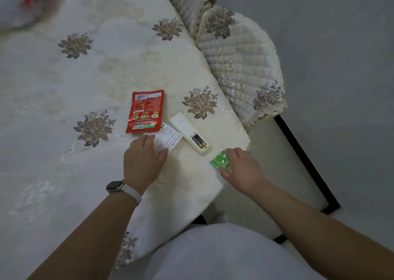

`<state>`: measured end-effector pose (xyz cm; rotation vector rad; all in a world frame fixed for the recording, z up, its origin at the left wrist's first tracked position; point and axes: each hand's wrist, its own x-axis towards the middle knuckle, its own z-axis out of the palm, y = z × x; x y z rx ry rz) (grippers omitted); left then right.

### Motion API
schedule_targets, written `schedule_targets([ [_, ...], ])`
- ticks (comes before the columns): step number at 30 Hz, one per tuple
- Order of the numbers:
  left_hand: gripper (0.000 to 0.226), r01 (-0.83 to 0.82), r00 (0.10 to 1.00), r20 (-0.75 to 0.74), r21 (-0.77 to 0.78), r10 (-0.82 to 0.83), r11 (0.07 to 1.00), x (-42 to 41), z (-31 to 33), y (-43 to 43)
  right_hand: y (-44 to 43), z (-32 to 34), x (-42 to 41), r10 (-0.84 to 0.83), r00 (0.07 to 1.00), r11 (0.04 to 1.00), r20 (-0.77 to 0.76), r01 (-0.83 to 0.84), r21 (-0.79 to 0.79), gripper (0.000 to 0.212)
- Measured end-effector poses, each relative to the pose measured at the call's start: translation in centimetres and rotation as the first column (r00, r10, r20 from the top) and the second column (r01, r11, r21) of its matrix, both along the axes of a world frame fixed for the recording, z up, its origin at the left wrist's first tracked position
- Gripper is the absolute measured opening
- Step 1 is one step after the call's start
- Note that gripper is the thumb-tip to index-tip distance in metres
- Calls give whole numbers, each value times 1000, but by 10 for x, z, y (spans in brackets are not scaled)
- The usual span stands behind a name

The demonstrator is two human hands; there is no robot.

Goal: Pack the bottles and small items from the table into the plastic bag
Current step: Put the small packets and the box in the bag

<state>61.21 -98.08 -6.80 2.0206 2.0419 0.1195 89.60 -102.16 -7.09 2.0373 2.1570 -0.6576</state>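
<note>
A cream flowered tablecloth (64, 100) covers the top. On it lie a red packet (145, 112), a printed paper slip (170, 138) touching its lower edge, a white remote (186, 130) (back up, batteries showing) and, at the near corner, a green packet (220, 161).

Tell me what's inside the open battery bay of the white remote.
Two black batteries with gold ends lie side by side in the white remote. Its button side faces down, hidden against the tablecloth.

Print covers the red packet (145, 111) and, at its five o'clock, the paper slip (170, 138); none is legible.
</note>
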Motion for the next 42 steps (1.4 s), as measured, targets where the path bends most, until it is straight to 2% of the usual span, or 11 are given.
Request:
schedule_targets([
  [4, 70, -31, 999, 39, -41, 33, 999, -10, -12, 11, 8, -4, -11, -28, 999, 999, 35, 29, -20, 63],
  [8, 96, -107, 987, 103, -135, 122, 985, -11, -17, 18, 13, -5, -23, -55, 997, 994, 45, 59, -87, 56],
  [11, 107, -159, 978, 105, -182, 180, 970, -7, -13, 24, 18, -4, -29, -26, 998, 990, 51, 33, -139, 43],
  [15, 104, -192, 976, 62, -188, 207, 963, -3, -6, 25, 25, -1, -32, -13, 1000, 993, -28, 9, -117, 23],
  [22, 100, -249, 967, 26, -112, 254, 962, 21, 10, 10, 50, 16, -26, 50, 984, 996, -172, -63, -70, 17],
  [26, 79, -332, 934, 104, -92, 341, 939, 35, 24, 0, 69, 27, -14, 125, 964, 988, -234, -142, -54, 19],
  [30, 37, -467, 848, 180, -189, 498, 864, 45, 37, -8, 88, 34, -7, 193, 925, 977, -327, -210, -18, 21],
  [32, 24, -550, 767, 244, -223, 593, 805, 47, 44, -15, 95, 38, -8, 224, 907, 969, -355, -247, -18, 22],
  [36, 17, -706, 577, 380, -213, 723, 676, 51, 61, -41, 99, 43, -19, 319, 846, 934, -427, -357, -9, 23],
  [42, 14, -845, 402, 479, -135, 781, 518, 43, 102, -105, 83, 66, -81, 468, 734, 847, -493, -531, 14, 22],
])
